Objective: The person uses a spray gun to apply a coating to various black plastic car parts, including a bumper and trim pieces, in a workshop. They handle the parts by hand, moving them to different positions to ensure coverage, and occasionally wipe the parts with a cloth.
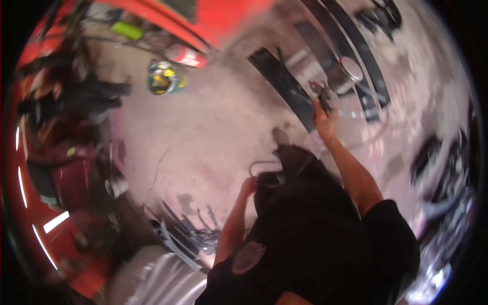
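My right hand (325, 119) is stretched out ahead, its fingers wrapped round the handle of a spray gun (321, 94). A shiny metal cup (349, 73) sits next to the gun's body, apparently part of it. Below the gun, long black trim panels (284, 84) lie on the floor. Down by my hip, my left hand (249, 187) is closed on a thin hose (262, 163), which loops up in front of my dark clothes. Motion blur softens the fingers of both hands.
A bucket with yellow items (165, 79) stands on the concrete floor (203, 117), near a red-and-white container (187, 56). Red vehicle bodywork (223, 18) rises ahead. Another person (76, 96) is at the left. Dark parts lie at the right, and grey strips (178, 244) lie lower left.
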A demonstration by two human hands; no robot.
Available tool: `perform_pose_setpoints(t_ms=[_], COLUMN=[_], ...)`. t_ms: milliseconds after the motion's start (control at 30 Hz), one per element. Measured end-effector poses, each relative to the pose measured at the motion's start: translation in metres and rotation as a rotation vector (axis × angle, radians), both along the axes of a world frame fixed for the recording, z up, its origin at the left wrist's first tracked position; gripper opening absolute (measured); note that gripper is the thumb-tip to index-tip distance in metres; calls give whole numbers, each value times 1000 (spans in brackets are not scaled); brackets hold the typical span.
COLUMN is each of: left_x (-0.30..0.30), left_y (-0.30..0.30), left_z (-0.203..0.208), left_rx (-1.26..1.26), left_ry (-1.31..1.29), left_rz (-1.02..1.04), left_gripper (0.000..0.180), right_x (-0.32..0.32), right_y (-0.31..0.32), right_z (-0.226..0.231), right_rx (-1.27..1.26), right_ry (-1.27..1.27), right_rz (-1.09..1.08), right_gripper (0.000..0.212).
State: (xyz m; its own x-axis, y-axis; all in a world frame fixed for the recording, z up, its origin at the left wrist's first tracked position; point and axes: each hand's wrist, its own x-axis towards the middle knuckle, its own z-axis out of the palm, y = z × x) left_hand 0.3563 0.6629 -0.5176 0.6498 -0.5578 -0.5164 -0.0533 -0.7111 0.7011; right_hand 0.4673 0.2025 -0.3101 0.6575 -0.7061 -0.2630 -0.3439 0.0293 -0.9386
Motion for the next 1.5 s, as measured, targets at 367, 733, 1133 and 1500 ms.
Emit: perform_pose_setpoints(t_ms=[367, 733, 1133, 1500], left_x=[213, 318, 387, 362], left_y=[-22, -6, -33, 121], left_z=[39, -41, -49, -14], left_rx=[238, -212, -71, 210], left_ry=[130, 240, 596, 43], left_rz=[-932, -575, -262, -967], left_gripper=[29, 82, 76, 51], right_x=[-56, 188, 332, 105], right_y=[88, 194, 129, 226], right_z=[-103, -186, -176, -198], right_rx=[-183, -325, -183, -114], right_ry=[464, 390, 130, 487], right_rz=[-905, -892, -650, -1160], right_gripper=[43, 21, 32, 32])
